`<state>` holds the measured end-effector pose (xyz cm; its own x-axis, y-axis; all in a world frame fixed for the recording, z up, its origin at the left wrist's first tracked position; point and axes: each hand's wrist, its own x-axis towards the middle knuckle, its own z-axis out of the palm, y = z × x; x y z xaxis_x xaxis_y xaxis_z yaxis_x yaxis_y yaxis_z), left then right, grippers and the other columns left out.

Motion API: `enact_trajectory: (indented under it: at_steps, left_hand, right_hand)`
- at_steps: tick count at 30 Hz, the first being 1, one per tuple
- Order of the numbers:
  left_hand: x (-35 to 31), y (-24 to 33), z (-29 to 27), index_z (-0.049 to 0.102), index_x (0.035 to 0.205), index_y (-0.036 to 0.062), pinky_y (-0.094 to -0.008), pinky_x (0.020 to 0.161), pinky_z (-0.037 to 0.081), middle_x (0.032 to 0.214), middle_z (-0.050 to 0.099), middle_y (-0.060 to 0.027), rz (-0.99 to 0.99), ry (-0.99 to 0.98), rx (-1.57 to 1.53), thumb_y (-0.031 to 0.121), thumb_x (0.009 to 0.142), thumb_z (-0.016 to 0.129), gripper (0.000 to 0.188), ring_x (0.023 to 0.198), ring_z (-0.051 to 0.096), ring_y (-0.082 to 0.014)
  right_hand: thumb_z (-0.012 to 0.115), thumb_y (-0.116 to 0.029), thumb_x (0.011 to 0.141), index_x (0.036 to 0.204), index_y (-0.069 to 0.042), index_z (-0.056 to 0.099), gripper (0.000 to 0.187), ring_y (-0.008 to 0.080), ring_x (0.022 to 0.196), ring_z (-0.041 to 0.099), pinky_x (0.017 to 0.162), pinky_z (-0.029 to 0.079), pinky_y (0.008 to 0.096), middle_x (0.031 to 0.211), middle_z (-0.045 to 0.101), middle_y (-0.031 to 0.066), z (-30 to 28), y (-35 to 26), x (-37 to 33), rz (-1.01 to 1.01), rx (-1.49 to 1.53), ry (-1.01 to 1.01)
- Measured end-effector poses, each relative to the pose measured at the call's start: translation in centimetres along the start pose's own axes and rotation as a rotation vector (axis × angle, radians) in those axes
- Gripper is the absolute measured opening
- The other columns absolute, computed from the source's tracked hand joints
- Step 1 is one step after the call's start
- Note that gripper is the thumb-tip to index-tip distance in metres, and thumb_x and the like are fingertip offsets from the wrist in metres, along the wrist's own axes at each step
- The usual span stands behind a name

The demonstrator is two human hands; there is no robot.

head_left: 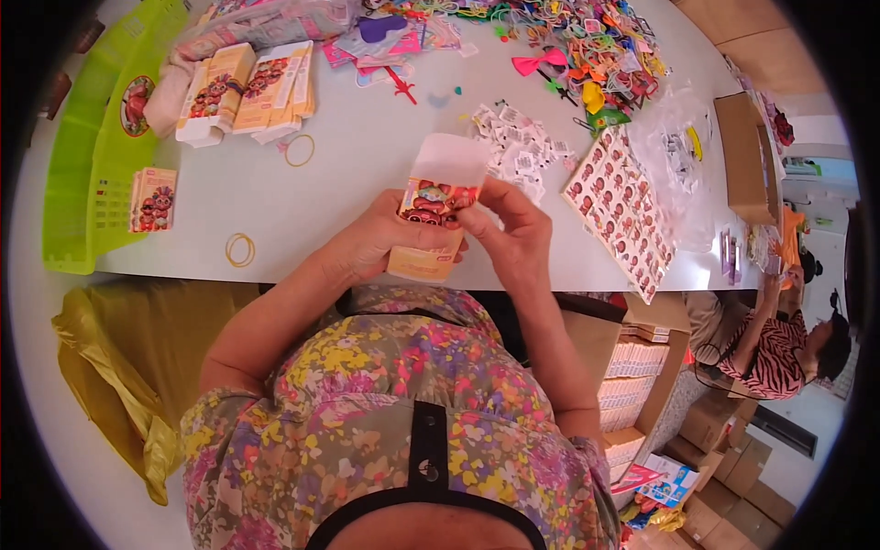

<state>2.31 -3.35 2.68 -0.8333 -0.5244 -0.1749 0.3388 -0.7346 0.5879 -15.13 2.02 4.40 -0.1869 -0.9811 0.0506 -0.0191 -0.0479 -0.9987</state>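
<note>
My left hand point(374, 240) is curled around a small carton point(427, 194), the thumb lying across its printed front. The carton is in front of me at the near edge of the table point(357, 156), its white top flap pointing away from me. My right hand point(513, 225) is at the carton's right side, thumb and fingers bent and drawn close together near the printed picture; I cannot tell whether they pinch the edge or something small.

Just beyond the carton, to the right, lies a scatter of white labels point(518, 147). Farther right, a sheet of stickers point(623, 206) slants over the near edge of the table, beside a clear plastic bag point(683, 183). Behind these spreads a heap of colourful trinkets point(605, 55).

To my left are two loose groups of rubber bands point(240, 250), some flattened cartons point(275, 87), and a little printed box point(154, 200) beside a green basket point(92, 137). Off to the right, well apart from me, is another person point(775, 353) in a striped top.
</note>
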Motion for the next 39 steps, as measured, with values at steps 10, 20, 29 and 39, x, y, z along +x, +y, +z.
enact_trajectory:
  at_steps: [10, 20, 29, 39]
  left_hand:
    - [-0.5, -3.1, 1.0, 0.049, 0.13, -0.0008, -0.0265, 0.075, 0.056, 0.101, 0.068, -0.0089, 0.237, 0.486, 0.427, 0.002, 0.084, 0.071, 0.051, 0.087, 0.067, -0.0132]
    - [-2.5, -3.2, 0.6, 0.036, 0.142, 0.007, -0.0235, 0.077, 0.054, 0.12, 0.054, -0.0099, 0.187, 0.335, 0.778, -0.005, 0.084, 0.068, 0.067, 0.091, 0.061, -0.0093]
    - [-0.5, -3.8, -0.9, 0.058, 0.112, 0.0012, -0.0238, 0.07, 0.052, 0.098, 0.064, -0.0056, 0.583, 0.371, 0.998, 0.002, 0.089, 0.066, 0.025, 0.078, 0.062, -0.0086]
    - [-0.8, -2.3, -0.3, 0.069, 0.097, -0.0002, -0.0226, 0.074, 0.052, 0.089, 0.067, -0.0048, 0.406, 0.296, 0.786, 0.004, 0.088, 0.069, 0.01, 0.082, 0.063, -0.0082]
  right_hand:
    - [0.066, -0.003, 0.091, 0.096, 0.005, 0.068, 0.01, 0.0057, 0.076, 0.061, 0.064, 0.049, 0.02, 0.087, 0.069, 0.0047, -0.5, 3.0, -2.5, 0.146, 0.029, 0.103]
    - [0.068, 0.002, 0.087, 0.117, 0.004, 0.061, 0.031, 0.0111, 0.084, 0.065, 0.076, 0.056, 0.0233, 0.095, 0.069, 0.0102, -0.6, 3.6, -4.3, 0.069, 0.138, 0.16]
    - [0.063, -0.003, 0.092, 0.098, 0.005, 0.069, 0.013, 0.01, 0.09, 0.059, 0.08, 0.048, 0.0236, 0.108, 0.064, 0.0072, -3.2, 4.1, -2.4, 0.091, 0.06, -0.106]
    - [0.067, -0.001, 0.087, 0.098, 0.001, 0.072, 0.012, 0.0098, 0.081, 0.064, 0.072, 0.053, 0.0233, 0.097, 0.07, 0.0074, -5.1, 1.0, -0.6, 0.2, -0.148, -0.323]
